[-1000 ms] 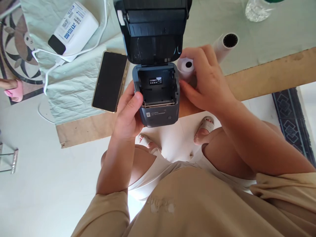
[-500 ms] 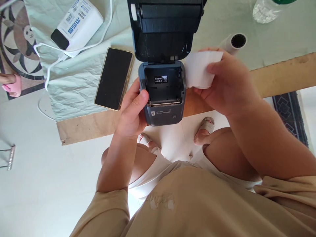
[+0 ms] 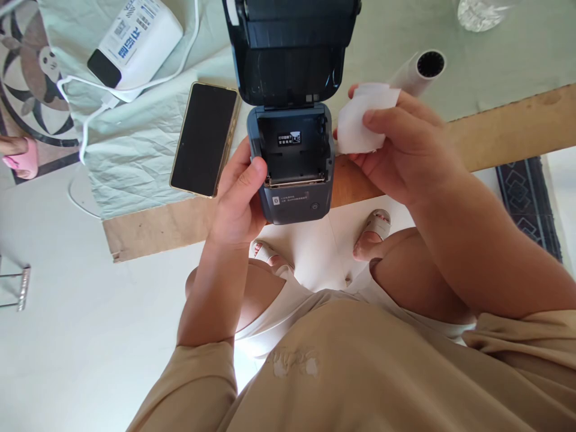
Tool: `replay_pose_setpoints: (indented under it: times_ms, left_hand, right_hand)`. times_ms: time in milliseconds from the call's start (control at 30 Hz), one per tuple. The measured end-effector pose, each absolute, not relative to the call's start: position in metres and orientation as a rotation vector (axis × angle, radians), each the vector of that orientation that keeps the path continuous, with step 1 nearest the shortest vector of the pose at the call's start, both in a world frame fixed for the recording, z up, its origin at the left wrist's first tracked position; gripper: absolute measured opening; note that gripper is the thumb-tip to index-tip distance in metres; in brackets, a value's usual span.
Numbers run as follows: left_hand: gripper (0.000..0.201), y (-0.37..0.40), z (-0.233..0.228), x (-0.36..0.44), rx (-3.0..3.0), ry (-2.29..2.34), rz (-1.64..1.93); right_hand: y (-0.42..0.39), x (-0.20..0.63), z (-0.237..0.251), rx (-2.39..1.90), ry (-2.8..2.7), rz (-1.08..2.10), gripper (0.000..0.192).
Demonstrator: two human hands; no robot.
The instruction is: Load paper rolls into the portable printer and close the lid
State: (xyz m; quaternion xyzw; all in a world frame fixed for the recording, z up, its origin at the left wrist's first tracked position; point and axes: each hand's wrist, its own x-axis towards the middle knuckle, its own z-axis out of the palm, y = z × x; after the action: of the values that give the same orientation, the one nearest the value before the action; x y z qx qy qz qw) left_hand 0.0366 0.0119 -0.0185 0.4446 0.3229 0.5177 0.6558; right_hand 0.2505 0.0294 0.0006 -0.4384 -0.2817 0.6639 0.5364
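My left hand point(image 3: 240, 195) grips the left side of a dark blue-grey label printer point(image 3: 292, 207), thumb on its front edge. The printer's black lid point(image 3: 288, 66) stands raised, and its paper bay point(image 3: 292, 159) is bare apart from a small printed sticker. A folded white tissue point(image 3: 364, 120) is pinched in my right hand point(image 3: 400, 138), close to the printer's right side. My thumb presses on top of the tissue, and some fingers are hidden beneath it.
Left of the printer lies a smartphone point(image 3: 204, 138). Behind it are a white power bank point(image 3: 135, 48) and a white cable point(image 3: 175, 78). A white roll with a dark core point(image 3: 423, 69) and a clear bottle point(image 3: 481, 15) stand at right. A wooden table edge point(image 3: 153, 231) runs in front.
The tissue has come slightly away from the printer's right side, leaving a narrow gap. The printer appears a little farther left and higher in view, still in my left hand.
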Motion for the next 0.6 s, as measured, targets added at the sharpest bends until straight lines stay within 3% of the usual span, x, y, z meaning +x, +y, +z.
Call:
replay_pose_setpoints:
  times_ms: [200,333,533,600]
  left_hand:
    - [0.038,0.01,-0.018,0.038,0.985,0.76,1.185]
    - [0.039,0.009,-0.017,0.039,0.961,0.752,1.182]
    - [0.042,0.009,-0.013,0.039,0.965,0.815,1.156]
    - [0.04,0.009,-0.014,0.038,0.97,0.811,1.162]
  right_hand:
    - [0.033,0.254,-0.002,-1.089,-0.689,1.614,0.023]
    - [0.044,0.264,-0.016,-1.151,-0.758,1.621,0.041]
    - [0.023,0.249,0.014,-1.09,-1.305,0.813,0.046]
    - [0.012,0.239,0.029,-1.144,-1.537,0.773,0.046]
